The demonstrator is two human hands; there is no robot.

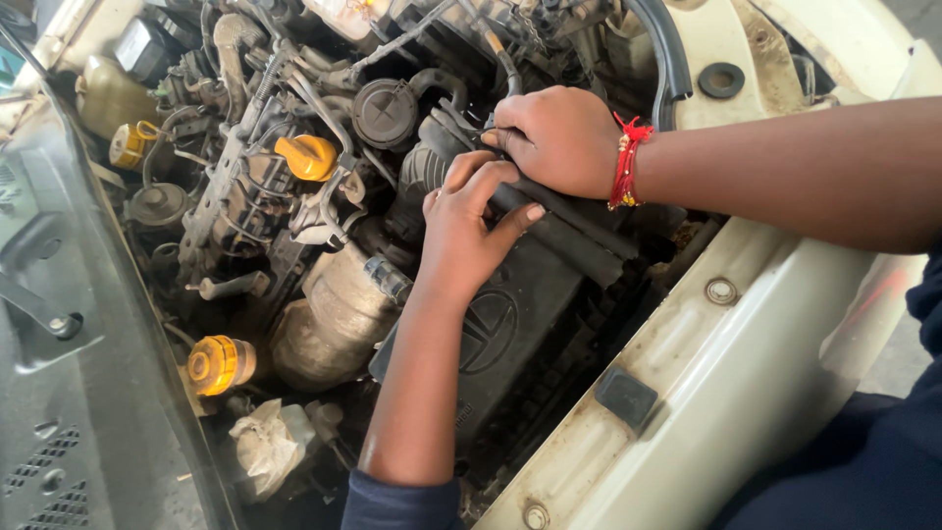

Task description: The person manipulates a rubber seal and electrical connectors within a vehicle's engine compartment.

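Both hands work in the engine bay: left hand and right hand each grip pinching the black hose.

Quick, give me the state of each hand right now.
Left hand: fingers curled on the black air intake hose, gripping it.
Right hand: closed over the same hose's upper end.

2 hands, 3 yellow caps, 1 black hose.
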